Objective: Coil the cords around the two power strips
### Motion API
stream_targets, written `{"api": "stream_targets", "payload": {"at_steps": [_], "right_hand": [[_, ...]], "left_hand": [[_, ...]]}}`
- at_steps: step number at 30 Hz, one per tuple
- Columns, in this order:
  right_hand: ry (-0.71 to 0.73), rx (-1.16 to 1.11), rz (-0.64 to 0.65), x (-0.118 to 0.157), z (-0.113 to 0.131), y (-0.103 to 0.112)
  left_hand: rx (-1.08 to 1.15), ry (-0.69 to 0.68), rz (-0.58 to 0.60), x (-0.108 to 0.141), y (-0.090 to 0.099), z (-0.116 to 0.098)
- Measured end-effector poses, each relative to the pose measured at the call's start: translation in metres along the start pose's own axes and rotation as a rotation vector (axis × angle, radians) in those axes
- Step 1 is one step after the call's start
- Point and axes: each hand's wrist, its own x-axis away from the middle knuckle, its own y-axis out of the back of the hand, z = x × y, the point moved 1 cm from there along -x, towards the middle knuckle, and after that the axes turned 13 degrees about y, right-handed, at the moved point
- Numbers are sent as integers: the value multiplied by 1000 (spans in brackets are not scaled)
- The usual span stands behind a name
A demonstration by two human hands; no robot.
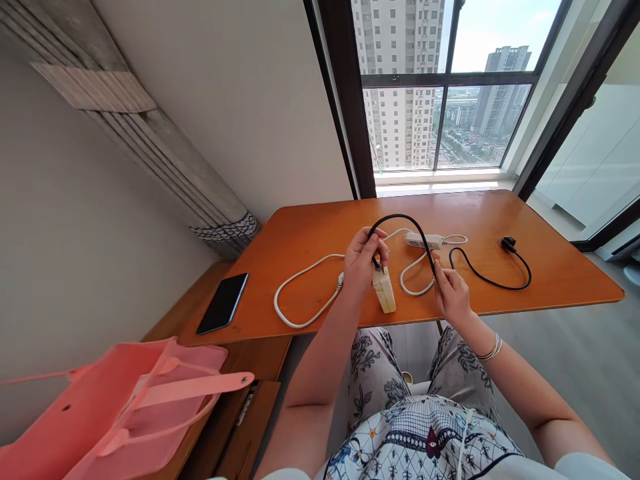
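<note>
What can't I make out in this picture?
In the head view:
Black cable: the gripped stretches, hidden by the left hand and right hand.
Cream block: upper end, partly covered by the left hand.
Pink bag: cut off at lower left.
Power strip: any printing, too small.

Two hands, so one left hand (363,259) and one right hand (453,292). One tabletop (310,230), and on it I count one phone (223,303), one cream brick (384,292), one white power strip (423,241) and one black plug (508,243). Black cord (400,217) looks like just one. White cord (295,326)? Honestly can't tell if it's one or several. Also one pink bag (100,407), one curtain (170,160).
</note>
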Motion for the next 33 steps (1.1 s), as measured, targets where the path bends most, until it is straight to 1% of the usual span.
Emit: {"api": "stream_targets", "payload": {"at_steps": [3, 5, 7, 9, 12, 15, 17, 19, 21, 24, 26, 28, 31, 33], "right_hand": [[19, 25, 129, -23, 5, 9], [64, 23, 194, -40, 12, 17], [126, 10, 190, -54, 20, 26], [166, -6, 148, -66, 26, 36], [175, -85, 89, -78, 31, 48], [139, -275, 51, -88, 35, 56], [90, -398, 26, -94, 37, 60], [12, -488, 18, -101, 37, 64], [-98, -581, 64, -107, 35, 69], [-232, -804, 215, -111, 32, 76], [-273, -971, 300, -108, 29, 78], [-301, -1079, 364, -101, 26, 77], [-303, -1118, 444, -84, 22, 71], [-265, -1086, 459, -76, 19, 68]], "left_hand": [[-23, -15, 52, 1, -6, 3], [-68, -10, 74, 3, -11, 6], [-115, -18, 86, 6, -16, 7], [-162, -45, 109, 9, -19, 8], [-246, -87, 172, 13, -22, 7], [-301, -101, 273, 15, -25, 7], [-292, -107, 350, 16, -26, 7], [-259, -117, 415, 17, -26, 8], [-255, -121, 441, 17, -23, 10], [-346, -112, 408, 18, -18, 10], [-420, -103, 359, 18, -15, 9], [-446, -97, 301, 19, -13, 7], [-422, -78, 227, 19, -11, 6], [-398, -64, 218, 18, -10, 7]]}}
